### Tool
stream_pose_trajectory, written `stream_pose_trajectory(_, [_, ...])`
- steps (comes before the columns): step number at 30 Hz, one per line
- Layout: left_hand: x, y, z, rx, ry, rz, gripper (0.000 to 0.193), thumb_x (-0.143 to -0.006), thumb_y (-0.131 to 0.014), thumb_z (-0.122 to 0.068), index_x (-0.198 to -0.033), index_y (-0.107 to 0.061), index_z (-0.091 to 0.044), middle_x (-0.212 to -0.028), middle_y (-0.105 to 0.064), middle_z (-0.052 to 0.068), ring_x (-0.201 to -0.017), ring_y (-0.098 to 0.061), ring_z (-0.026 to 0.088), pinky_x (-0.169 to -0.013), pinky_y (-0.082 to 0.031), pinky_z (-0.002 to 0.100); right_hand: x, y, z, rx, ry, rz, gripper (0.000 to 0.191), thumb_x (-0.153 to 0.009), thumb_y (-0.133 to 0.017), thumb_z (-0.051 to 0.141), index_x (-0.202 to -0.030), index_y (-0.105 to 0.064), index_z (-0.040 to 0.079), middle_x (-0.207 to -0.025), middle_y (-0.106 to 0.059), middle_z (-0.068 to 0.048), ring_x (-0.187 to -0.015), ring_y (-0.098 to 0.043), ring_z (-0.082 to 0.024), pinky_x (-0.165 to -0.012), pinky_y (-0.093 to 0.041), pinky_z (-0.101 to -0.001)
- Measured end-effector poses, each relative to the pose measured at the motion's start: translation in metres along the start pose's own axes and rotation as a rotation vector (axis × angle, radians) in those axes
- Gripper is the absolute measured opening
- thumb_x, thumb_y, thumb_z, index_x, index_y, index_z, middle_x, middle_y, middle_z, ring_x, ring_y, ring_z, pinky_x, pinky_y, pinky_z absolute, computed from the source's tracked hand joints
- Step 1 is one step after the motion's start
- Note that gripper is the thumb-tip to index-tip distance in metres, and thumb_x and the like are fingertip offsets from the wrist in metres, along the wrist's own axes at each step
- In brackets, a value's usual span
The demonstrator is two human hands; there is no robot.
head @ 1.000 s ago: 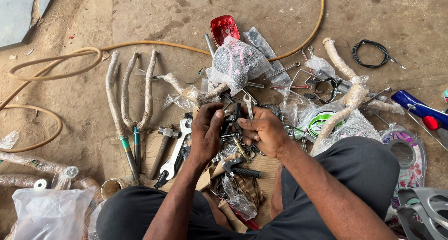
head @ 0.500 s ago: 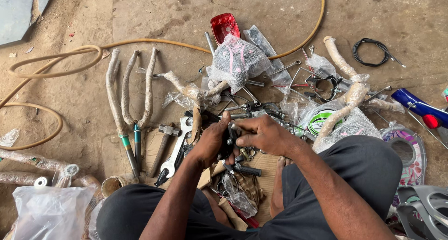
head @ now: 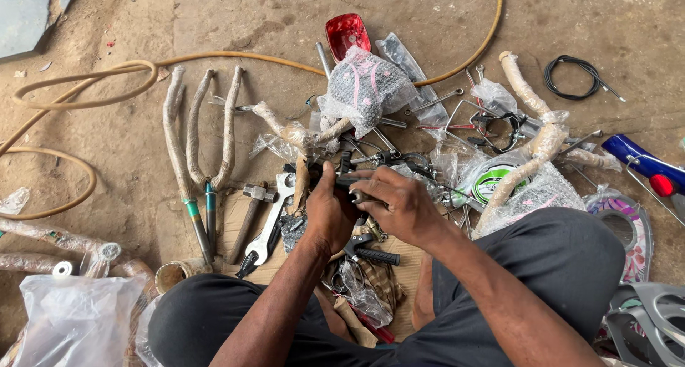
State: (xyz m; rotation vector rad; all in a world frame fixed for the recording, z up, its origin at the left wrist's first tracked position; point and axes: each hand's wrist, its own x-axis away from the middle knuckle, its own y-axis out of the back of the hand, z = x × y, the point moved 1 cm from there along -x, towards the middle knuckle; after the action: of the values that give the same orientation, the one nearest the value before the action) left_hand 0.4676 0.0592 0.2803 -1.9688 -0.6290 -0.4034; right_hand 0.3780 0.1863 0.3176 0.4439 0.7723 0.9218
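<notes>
My left hand (head: 330, 211) and my right hand (head: 397, 201) meet over a pile of bicycle parts on the ground, both closed around a small black metal part (head: 347, 173) that sticks out above my fingers. Just below my hands lies a black brake lever with a rubber grip (head: 368, 251). A wrapped bicycle saddle (head: 365, 89) sits beyond my hands. A spanner (head: 269, 226) and a hammer (head: 250, 216) lie left of my left hand.
A paper-wrapped bicycle fork (head: 198, 146) lies at the left, wrapped handlebars (head: 531, 135) at the right. A yellow hose (head: 78, 96) loops across the concrete. A red reflector (head: 346, 33), a black cable coil (head: 575, 77), a blue frame tube (head: 641, 161) and plastic bags (head: 68, 324) surround me.
My hands have come closer together over the pile and moved slightly toward me, now both gripping the small black part; a second ago they were apart, picking among the parts.
</notes>
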Motion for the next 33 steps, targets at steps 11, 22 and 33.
stream_pose_trajectory(11, [-0.022,0.012,0.009,0.154,-0.057,0.043,0.071,-0.115,-0.027,-0.052,-0.125,-0.064,0.007,-0.103,-0.067,0.015,-0.095,-0.062,0.022,-0.099,-0.049,0.045,-0.01,-0.032,-0.03,0.322,0.041,-0.113,0.027,-0.092,-0.08,0.023,-0.094,-0.063,0.003,-0.084,-0.066,-0.008,-0.059,-0.068,-0.018,-0.047,-0.052,-0.0315])
stream_pose_trajectory(22, [-0.028,0.016,-0.002,-0.033,-0.076,0.007,0.072,-0.109,-0.02,-0.055,-0.126,-0.06,0.002,-0.094,-0.072,0.017,-0.073,-0.062,0.02,-0.072,-0.053,0.038,-0.021,0.029,-0.019,0.249,-0.175,0.13,0.024,-0.091,-0.071,0.01,-0.114,-0.072,0.006,-0.1,-0.072,-0.009,-0.09,-0.072,-0.025,-0.077,-0.058,-0.0393])
stream_pose_trajectory(33, [-0.032,0.017,0.004,-0.083,-0.109,-0.067,0.063,-0.109,-0.03,-0.051,-0.114,-0.067,0.0,-0.087,-0.072,0.013,-0.061,-0.058,0.016,-0.059,-0.049,0.032,-0.073,0.033,0.009,0.759,0.384,0.303,0.004,-0.082,-0.074,0.015,-0.078,-0.073,0.015,-0.069,-0.058,-0.001,-0.075,-0.059,-0.02,-0.077,-0.047,-0.0428])
